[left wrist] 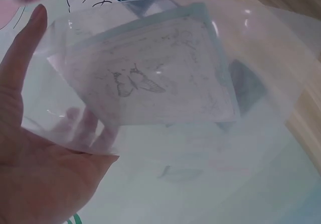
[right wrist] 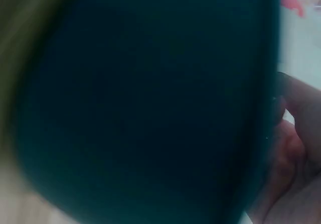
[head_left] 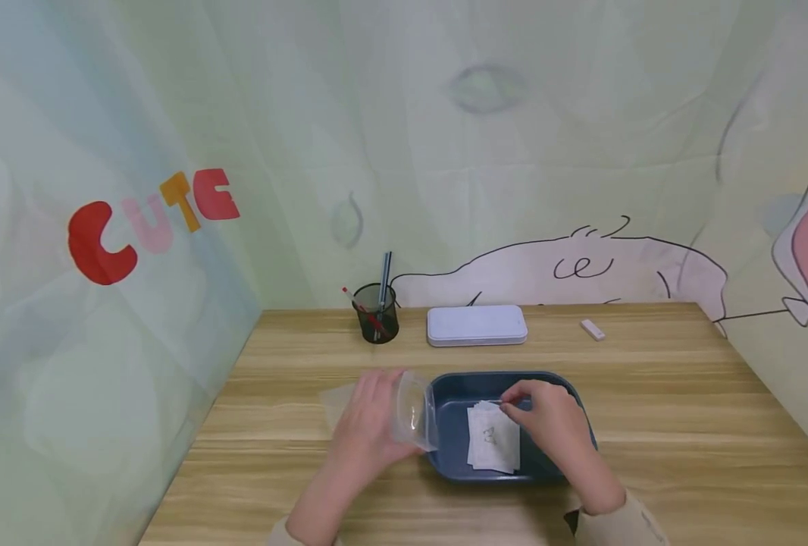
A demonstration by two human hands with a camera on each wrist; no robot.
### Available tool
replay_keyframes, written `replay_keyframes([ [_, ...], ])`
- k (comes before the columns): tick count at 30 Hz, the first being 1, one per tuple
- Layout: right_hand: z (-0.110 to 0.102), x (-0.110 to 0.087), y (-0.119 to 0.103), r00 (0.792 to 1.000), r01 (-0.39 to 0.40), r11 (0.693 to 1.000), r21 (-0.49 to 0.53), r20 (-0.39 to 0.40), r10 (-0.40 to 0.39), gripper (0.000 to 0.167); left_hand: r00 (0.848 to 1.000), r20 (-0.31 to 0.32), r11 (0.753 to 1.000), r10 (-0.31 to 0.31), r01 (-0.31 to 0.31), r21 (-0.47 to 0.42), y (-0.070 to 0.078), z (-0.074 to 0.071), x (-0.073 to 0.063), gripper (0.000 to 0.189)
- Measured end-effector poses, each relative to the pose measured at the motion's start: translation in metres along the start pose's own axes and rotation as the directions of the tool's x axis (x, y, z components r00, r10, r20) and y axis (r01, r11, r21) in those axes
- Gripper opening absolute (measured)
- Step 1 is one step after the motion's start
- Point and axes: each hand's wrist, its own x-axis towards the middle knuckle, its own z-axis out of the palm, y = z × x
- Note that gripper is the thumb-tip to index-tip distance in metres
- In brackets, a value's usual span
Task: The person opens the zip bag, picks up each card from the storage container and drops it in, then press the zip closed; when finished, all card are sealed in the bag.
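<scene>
We see a clear plastic bag [head_left: 416,413], soft and glossy, tipped on its side with its mouth facing a dark blue tray [head_left: 447,431] on the wood-grained counter [head_left: 261,432]. The bag hangs just beside the tray's left rim. In the left wrist view, a pale rectangular sheet [left wrist: 165,76] with a bluish-green border shows through the film, printed with a small dark butterfly; its fainter marks are too blurred for us to make out.

In the tray lies a loose stack of white cards [head_left: 494,444], its edges slightly uneven, with a small grey drawing on the top card that is too small for us to identify.

The one word we can read is "CUTE" [head_left: 153,241], in red, pink and orange letters on the cloth backdrop to the left.

The left hand [head_left: 370,421] holds the bag in a rounded grip, thumb on one side and fingers on the other. The right hand [head_left: 547,417] has a narrow grip over the tray, thumb and forefinger nearly together, pinching the edge of the cards at the stack's upper right corner.
</scene>
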Motion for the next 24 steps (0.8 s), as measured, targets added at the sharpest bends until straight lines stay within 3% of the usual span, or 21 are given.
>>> replay_keyframes([
  [4,0.014,0.003,0.015,0.99,-0.007,0.997,-0.075,0.14,0.017,0.022,1.0,-0.008,1.0,0.018,-0.018,-0.004,-0.002,-0.002,0.0,0.111],
  [8,0.03,0.005,0.023,0.973,0.081,0.988,-0.132,0.224,-0.05,0.04,1.0,-0.004,0.999,0.031,-0.031,-0.009,-0.002,-0.003,-0.001,0.111],
  [11,0.038,0.007,0.024,0.962,0.154,0.976,-0.151,0.249,-0.113,0.052,0.999,-0.004,0.999,0.042,-0.042,-0.002,-0.002,-0.002,-0.001,0.11],
  [14,0.041,0.008,0.023,0.956,0.172,0.974,-0.148,0.263,-0.128,0.058,0.999,-0.001,0.999,0.052,-0.052,0.002,-0.003,-0.001,-0.001,0.11],
  [24,0.036,0.012,0.025,0.952,0.095,0.985,-0.145,0.304,-0.048,0.071,0.998,0.014,0.998,0.063,-0.063,0.03,-0.003,0.001,-0.002,0.109],
])
